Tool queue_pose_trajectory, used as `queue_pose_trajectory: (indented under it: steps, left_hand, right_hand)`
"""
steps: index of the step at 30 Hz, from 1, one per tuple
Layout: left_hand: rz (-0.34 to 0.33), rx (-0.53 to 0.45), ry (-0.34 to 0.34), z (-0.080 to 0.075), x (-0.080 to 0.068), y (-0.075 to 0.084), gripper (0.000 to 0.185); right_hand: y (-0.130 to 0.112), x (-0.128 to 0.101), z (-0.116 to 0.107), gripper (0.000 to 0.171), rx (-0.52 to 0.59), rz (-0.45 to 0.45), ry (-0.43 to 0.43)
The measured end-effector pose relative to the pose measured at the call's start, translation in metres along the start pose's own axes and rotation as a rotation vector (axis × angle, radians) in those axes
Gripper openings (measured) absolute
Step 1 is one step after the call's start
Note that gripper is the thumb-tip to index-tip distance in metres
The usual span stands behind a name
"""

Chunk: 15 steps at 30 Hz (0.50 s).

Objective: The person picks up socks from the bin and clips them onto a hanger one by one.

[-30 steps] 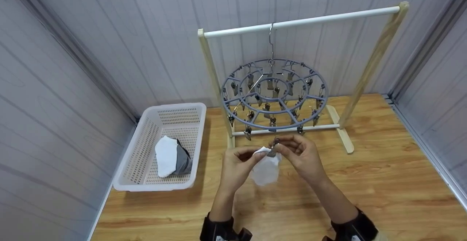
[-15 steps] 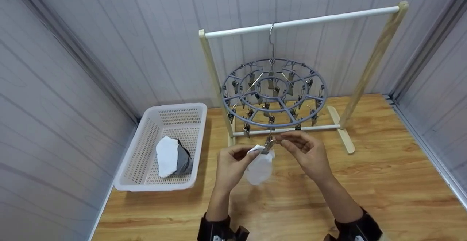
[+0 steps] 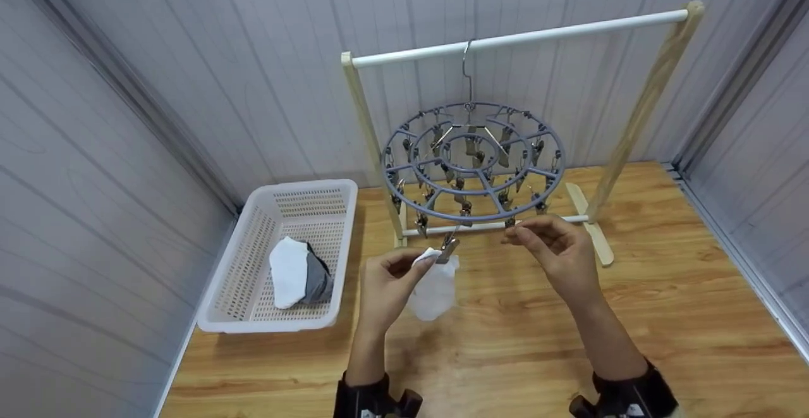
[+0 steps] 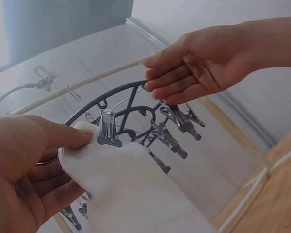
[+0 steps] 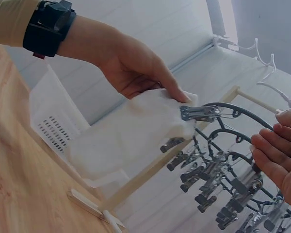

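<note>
Drawn back from the metal clip [image 3: 449, 247], the right hand [image 3: 565, 263] has moved to the right, loosely bent fingers holding nothing — the clip now bites the white sock [image 3: 435, 295] by itself, so that fastening looks made. Both forearms reach forward; the left hand [image 3: 387, 285] still pinches the sock's edge just beside the clip. The sock dangles above the worktop [image 3: 505, 367]. Farther off stand a basket [image 3: 265, 326] — cloth inside — and the round hanger [image 3: 483, 217], hooked over a white rod [image 3: 569, 30].
</note>
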<state>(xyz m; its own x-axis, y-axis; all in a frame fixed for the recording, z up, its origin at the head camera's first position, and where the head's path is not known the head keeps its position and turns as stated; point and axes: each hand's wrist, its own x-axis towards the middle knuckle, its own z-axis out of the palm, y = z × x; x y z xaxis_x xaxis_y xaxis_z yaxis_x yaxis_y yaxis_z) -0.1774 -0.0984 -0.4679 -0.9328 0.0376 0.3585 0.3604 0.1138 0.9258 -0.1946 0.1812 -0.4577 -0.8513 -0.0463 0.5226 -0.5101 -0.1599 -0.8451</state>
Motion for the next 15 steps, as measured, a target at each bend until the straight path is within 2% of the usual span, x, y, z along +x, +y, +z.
queue_pose_trajectory:
  steps: [8, 15]
  left_hand:
    - [0.002, 0.039, 0.030, -0.008, -0.001, 0.004, 0.012]
    - [0.005, 0.053, 0.036, -0.009, -0.002, 0.005, 0.012]
  right_hand:
    - [0.000, 0.005, -0.014, 0.010, 0.005, -0.055, 0.059]
    - [0.004, 0.004, -0.010, 0.013, -0.167, -0.050, 0.056]
